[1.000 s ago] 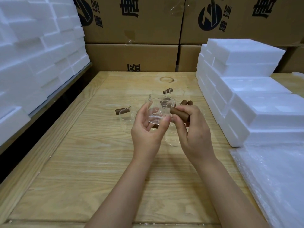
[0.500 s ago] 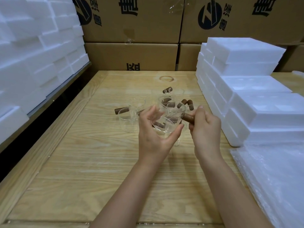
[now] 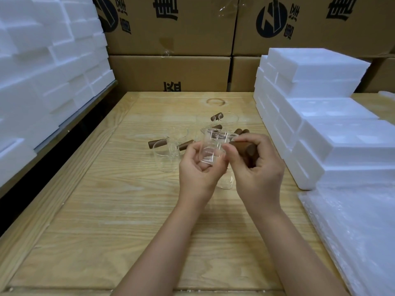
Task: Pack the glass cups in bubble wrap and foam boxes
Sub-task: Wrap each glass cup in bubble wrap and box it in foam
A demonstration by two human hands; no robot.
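We hold a cup (image 3: pixel 210 147) above the middle of the table (image 3: pixel 102 210), tilted. Our right hand (image 3: pixel 261 169) grips its brown handle (image 3: pixel 245 148), fingers curled round it, and our left hand (image 3: pixel 199 170) cradles the glass body from below, fingertips curled against its base. Just behind stand more cups (image 3: pixel 168 155), close together, their handles pointing different ways. Foam boxes (image 3: pixel 320 107) are stacked to the right, with bubble wrap (image 3: pixel 352 236) lying flat in front of them. More foam (image 3: pixel 42 71) is piled on the left, and cartons (image 3: pixel 171 30) line the back.
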